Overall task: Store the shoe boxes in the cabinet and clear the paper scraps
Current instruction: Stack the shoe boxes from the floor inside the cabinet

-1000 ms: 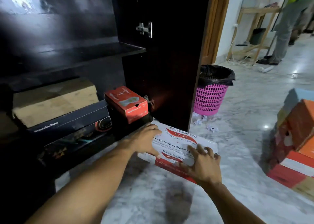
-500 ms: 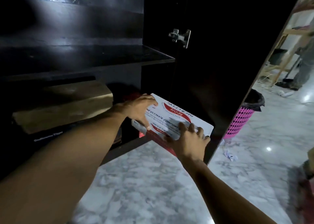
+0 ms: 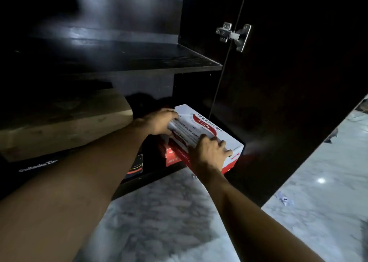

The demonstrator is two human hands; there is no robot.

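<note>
1. From my feed, the dark cabinet (image 3: pixel 199 94) had an upper shelf (image 3: pixel 139 60), glossy and catching a bit of light.
2. Below it was the bottom board (image 3: pixel 151 179), sitting right at floor level. A black shoe box (image 3: pixel 37 167) with white lettering sat on its left part, and a red shoe box (image 3: pixel 171 159) just to the right of it, near the front edge.
3. The marble floor (image 3: pixel 159 222) was grey-white and shiny. One crumpled paper scrap (image 3: pixel 283 199) lay on it off to the right, well apart from the cabinet opening.
</note>
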